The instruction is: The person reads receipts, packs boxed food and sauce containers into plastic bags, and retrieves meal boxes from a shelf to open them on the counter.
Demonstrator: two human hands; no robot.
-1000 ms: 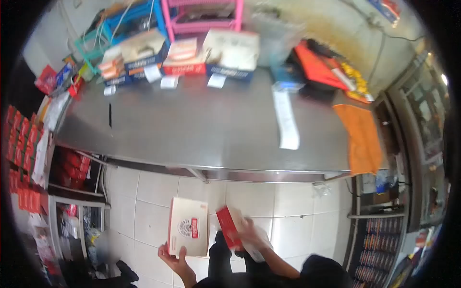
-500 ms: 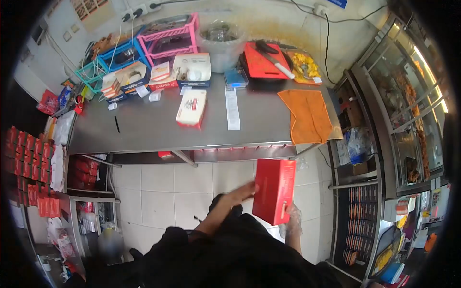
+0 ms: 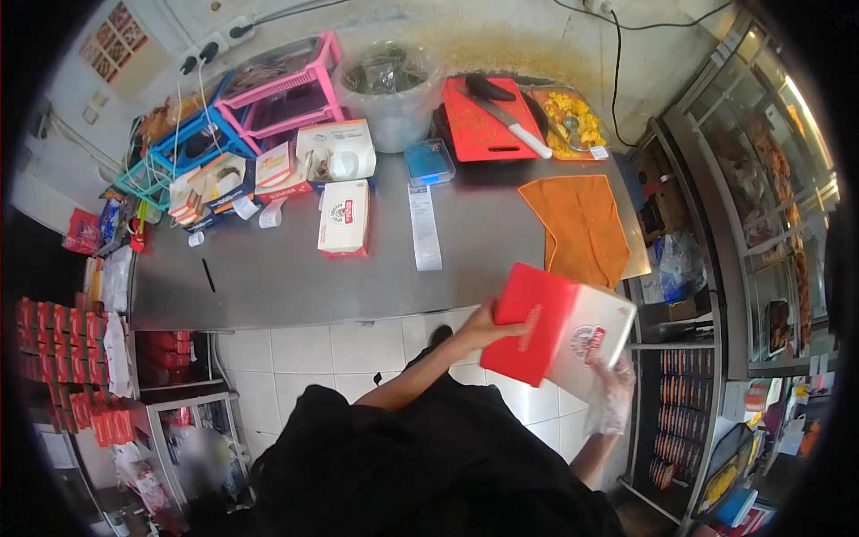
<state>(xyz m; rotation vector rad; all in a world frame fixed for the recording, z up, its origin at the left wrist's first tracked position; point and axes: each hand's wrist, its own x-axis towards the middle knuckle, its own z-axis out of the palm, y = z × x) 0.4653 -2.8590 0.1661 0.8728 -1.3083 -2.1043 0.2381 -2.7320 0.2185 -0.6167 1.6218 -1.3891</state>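
Note:
A red and white cardboard box is held tilted above the floor, just off the table's front edge. My bare left hand grips its red side at the left, with a finger lying across the panel. On the other side my right hand, in a clear plastic glove, grasps the lower edge of the white printed panel. A similar food box rests on the steel table, white face up. Beside it lies a long paper receipt below a small blue-topped device.
An orange cloth lies at the table's right. Behind it are a knife on a red cutting board and a tray of yellow pieces. Pink baskets and a plastic tub stand at the back. A glass cabinet borders the right.
The box has turned so that its white printed face shows, and has shifted right and up. My left hand has moved from beside the box onto its red side. The view has shifted slightly.

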